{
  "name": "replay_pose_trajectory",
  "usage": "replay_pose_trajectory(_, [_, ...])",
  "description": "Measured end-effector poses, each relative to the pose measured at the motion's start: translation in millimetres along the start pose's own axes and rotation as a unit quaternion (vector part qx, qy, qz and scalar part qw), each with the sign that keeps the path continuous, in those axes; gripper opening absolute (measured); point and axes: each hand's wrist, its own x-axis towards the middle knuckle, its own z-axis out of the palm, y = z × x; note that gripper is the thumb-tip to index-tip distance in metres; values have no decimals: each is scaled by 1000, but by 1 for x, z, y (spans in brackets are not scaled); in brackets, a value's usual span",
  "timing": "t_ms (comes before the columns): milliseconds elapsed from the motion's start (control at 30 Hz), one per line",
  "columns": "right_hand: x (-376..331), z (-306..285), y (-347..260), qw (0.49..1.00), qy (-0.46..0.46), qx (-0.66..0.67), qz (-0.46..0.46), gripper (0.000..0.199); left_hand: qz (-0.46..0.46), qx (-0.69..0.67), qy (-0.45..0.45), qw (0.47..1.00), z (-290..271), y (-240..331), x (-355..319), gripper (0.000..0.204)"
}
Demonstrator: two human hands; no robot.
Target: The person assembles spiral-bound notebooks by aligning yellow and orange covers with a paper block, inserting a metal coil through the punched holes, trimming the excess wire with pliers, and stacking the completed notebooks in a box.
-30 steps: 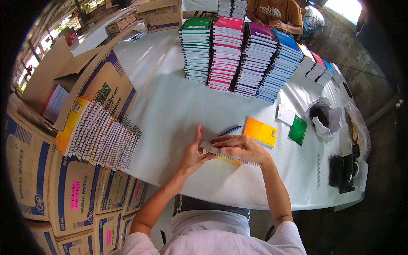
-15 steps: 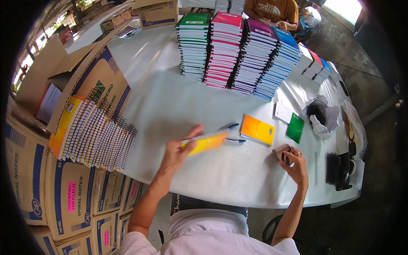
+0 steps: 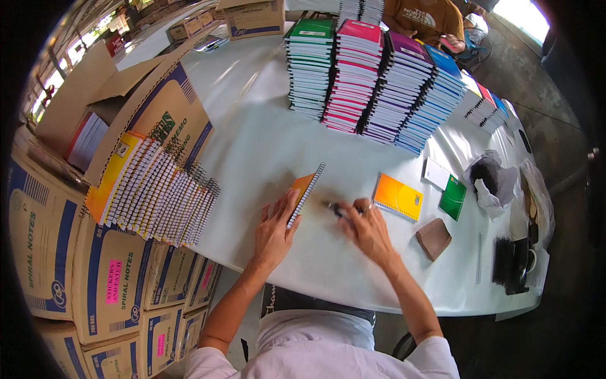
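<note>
My left hand (image 3: 275, 230) is closed on a small spiral notebook (image 3: 305, 194) with an orange cover. It holds the notebook tilted on edge above the table, the wire binding turned to the right. My right hand (image 3: 369, 234) is just right of it, fingers pinched around a dark, slim thing (image 3: 332, 206); motion blur hides its kind. An orange-yellow spiral notebook (image 3: 398, 197) lies flat beyond my right hand. A small brown, box-like piece (image 3: 433, 239) rests to the right of my right hand.
Tall stacks of green (image 3: 310, 69), red (image 3: 353, 76), purple (image 3: 398, 85) and blue notebooks (image 3: 432, 98) stand at the back. Left, a pile of spiral notebooks (image 3: 158, 189) leans by an open carton (image 3: 183, 114). A green notepad (image 3: 452, 198) lies right. Another person (image 3: 423, 22) sits across.
My right hand has left the brown piece and moved left, now pinching a dark thing. My left hand has turned the notebook more upright. The pens beside it no longer show on the table.
</note>
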Motion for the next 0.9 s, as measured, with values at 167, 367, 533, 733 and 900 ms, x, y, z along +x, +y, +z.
replay_pose_trajectory(167, [-4, -15, -58, 996, 34, 80, -28, 42, -2, 36, -1, 999, -4, 7, -3, 67])
replay_pose_trajectory(367, [4, -19, -56, 997, 39, 47, -52, 42, 18, 56, -1, 998, -12, 11, 2, 76])
replay_pose_trajectory(533, [6, -21, -57, 995, 35, 58, -69, 36, 18, 56, 4, 998, -17, 14, 5, 81])
replay_pose_trajectory(733, [32, -46, -46, 796, -320, 469, 211, 31, 60, 136, 11, 989, -31, 15, 5, 79])
replay_pose_trajectory(900, [34, -41, -26, 891, -194, 404, 74, 31, 84, 192, 57, 976, -94, 35, 12, 68])
